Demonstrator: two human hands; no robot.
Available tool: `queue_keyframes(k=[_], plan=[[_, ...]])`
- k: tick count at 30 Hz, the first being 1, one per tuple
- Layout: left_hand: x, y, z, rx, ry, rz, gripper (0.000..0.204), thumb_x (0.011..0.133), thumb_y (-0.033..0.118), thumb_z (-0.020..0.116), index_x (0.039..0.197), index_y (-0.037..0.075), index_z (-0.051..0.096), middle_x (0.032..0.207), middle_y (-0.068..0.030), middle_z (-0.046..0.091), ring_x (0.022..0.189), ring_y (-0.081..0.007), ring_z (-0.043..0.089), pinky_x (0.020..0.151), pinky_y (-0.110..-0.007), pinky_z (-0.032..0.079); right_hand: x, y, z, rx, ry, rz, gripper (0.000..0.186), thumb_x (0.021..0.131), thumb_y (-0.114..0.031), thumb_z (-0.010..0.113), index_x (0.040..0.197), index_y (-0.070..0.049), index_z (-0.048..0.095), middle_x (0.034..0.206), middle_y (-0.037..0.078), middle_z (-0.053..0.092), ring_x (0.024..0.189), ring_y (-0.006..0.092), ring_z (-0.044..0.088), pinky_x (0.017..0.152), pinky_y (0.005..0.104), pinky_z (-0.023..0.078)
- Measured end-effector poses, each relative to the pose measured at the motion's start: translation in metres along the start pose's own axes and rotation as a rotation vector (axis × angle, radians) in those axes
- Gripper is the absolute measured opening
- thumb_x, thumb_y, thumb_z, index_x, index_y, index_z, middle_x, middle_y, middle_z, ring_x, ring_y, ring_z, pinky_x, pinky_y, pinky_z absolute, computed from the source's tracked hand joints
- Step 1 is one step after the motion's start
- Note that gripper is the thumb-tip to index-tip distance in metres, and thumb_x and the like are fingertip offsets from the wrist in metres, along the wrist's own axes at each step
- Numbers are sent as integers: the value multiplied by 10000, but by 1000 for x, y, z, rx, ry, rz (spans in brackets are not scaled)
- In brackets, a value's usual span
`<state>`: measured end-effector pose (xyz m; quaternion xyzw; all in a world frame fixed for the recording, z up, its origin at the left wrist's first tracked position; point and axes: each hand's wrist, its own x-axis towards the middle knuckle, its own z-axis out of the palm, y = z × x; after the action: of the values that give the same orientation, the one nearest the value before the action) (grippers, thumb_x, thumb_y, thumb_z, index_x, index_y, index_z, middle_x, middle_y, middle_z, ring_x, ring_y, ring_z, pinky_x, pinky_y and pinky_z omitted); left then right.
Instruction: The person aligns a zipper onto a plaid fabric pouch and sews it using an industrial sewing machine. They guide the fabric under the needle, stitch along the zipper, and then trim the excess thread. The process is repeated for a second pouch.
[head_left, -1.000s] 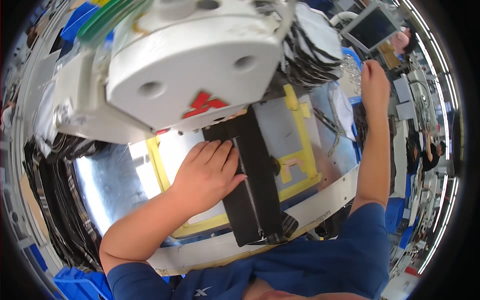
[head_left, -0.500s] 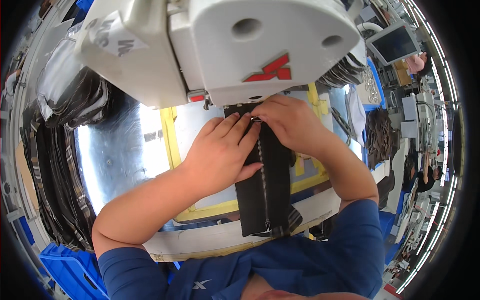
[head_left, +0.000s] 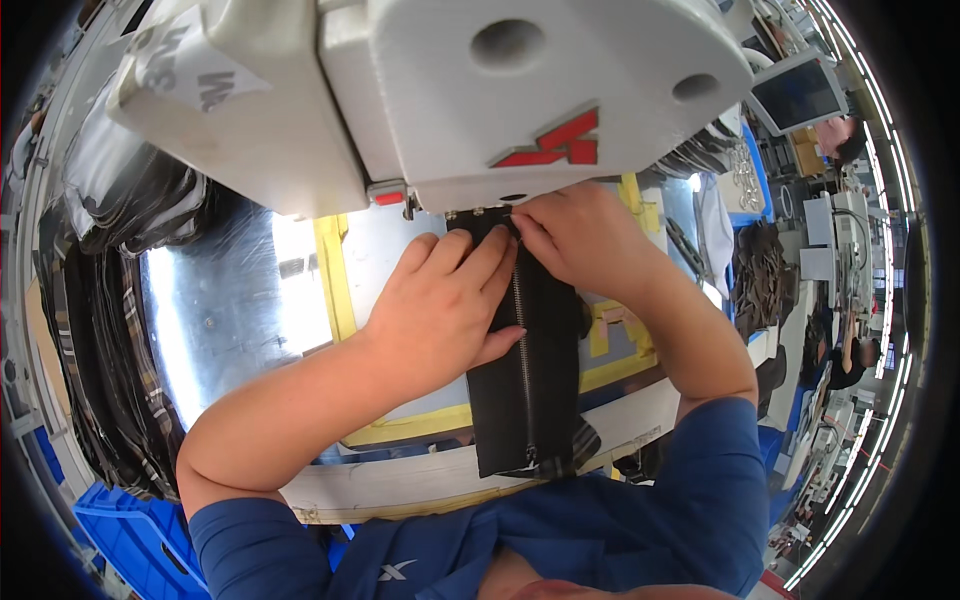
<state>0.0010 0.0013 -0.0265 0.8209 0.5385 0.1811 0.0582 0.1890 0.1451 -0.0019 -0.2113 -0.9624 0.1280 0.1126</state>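
Observation:
A black fabric piece with a metal zipper (head_left: 527, 380) lies lengthwise before me, its far end under the head of a white sewing machine (head_left: 470, 110). My left hand (head_left: 445, 300) rests on its left side, fingers bent and pressing the cloth, thumb apart near the zipper teeth. At the far end my right hand (head_left: 580, 235) pinches the piece beside the zipper, close below the machine head. The machine hides the needle area and part of the right fingertips. A plaid fabric edge shows at the near end.
Stacked dark and plaid garment pieces (head_left: 110, 370) hang at the left, above a blue crate (head_left: 140, 530). Yellow tape (head_left: 335, 280) borders the work surface. Dark pieces (head_left: 760, 280) lie at the right, below a monitor (head_left: 797, 92). Another person (head_left: 853, 360) is farther right.
The machine head appears slightly larger and nearer. My right fingers have moved a little up toward it, and the small metal part between the fingers is now covered. My left fingers are more bent.

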Motion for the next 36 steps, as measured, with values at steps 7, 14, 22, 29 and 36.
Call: queue_keyframes(k=[7, 14, 22, 29, 36], plan=[[2, -2, -2, 83, -31, -6, 882, 818, 593, 807, 1475, 29, 640, 1552, -68, 589, 1167, -263, 543, 955, -393, 433, 19, 2, -2, -20, 28, -35, 93, 880, -79, 662, 876, -5, 719, 821, 194, 723, 771, 394, 731, 707, 485, 594], [6, -3, -5, 89, -26, -14, 899, 770, 612, 831, 1441, 38, 663, 1499, -63, 641, 1089, -240, 573, 886, -394, 443, 16, -1, 4, -84, 83, 4, 78, 843, -71, 682, 803, -22, 728, 813, 179, 723, 770, 393, 733, 710, 487, 595], [9, -9, -8, -71, -18, -39, 859, 727, 546, 879, 1388, 32, 685, 1479, -89, 651, 1031, -278, 623, 898, -407, 486, -26, -10, 10, -30, 71, 53, 259, 895, -49, 675, 1144, -3, 728, 1098, 144, 739, 983, 339, 722, 864, 454, 585], [10, -10, -10, -128, -30, -78, 835, 723, 519, 889, 1374, 36, 691, 1464, -104, 655, 1053, -295, 638, 931, -418, 500, -32, -7, 18, -58, 165, -29, 318, 865, -50, 696, 1176, -1, 734, 1128, 121, 729, 963, 314, 722, 897, 447, 576], [10, -13, -5, -189, 13, -73, 789, 732, 493, 889, 1341, 25, 708, 1443, -117, 665, 1024, -306, 639, 924, -419, 501, -29, -8, 18, -25, 161, 6, 296, 881, -47, 699, 1172, -7, 735, 1139, 115, 723, 999, 311, 705, 910, 451, 557]])
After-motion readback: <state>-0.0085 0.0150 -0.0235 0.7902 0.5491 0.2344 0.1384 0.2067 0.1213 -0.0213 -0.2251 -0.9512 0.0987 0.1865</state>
